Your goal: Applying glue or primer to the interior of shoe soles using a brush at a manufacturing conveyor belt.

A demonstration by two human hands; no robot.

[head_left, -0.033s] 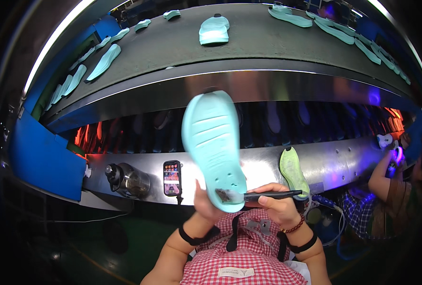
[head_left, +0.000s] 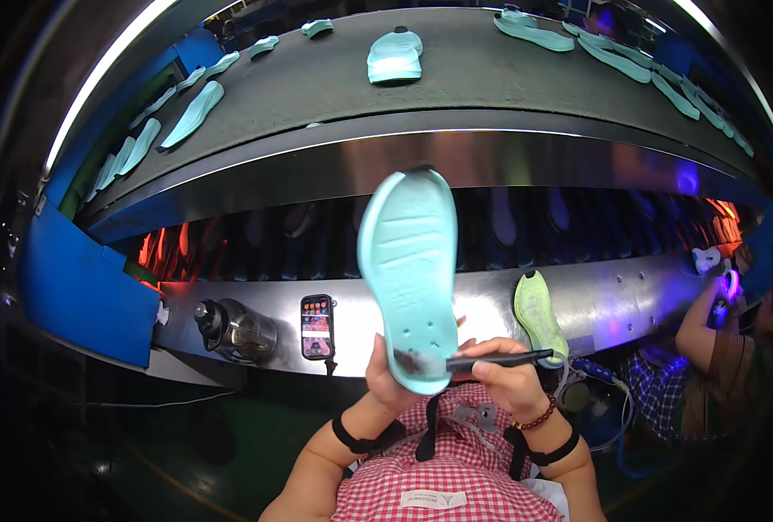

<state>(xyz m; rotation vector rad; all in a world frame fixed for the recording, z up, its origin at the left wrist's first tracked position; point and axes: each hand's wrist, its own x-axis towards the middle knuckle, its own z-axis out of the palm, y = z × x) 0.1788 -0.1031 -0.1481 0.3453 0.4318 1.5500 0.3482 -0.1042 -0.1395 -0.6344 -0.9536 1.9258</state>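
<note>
A light-blue shoe sole (head_left: 411,252) is held up in front of me, its broad dark-tipped end away from me. My left hand (head_left: 386,374) grips the near, narrower end at the left edge, with some fingers hidden behind it. In my right hand (head_left: 510,383) is a black-handled brush (head_left: 508,358), held between thumb and fingers. Its bristles lie against the sole's inner surface close to the near end, beside several small holes.
Behind the sole, a metal ledge (head_left: 482,300) carries a phone (head_left: 317,326), a dark bottle (head_left: 234,331) and a yellow-green sole (head_left: 539,317). Beyond runs a dark conveyor belt (head_left: 308,78) with more light-blue soles (head_left: 395,61). At the right, a co-worker's arm (head_left: 698,331) reaches toward the ledge.
The sole has shifted to the right and tilted more upright, with my left hand moving along. My right hand and brush have hardly moved.
</note>
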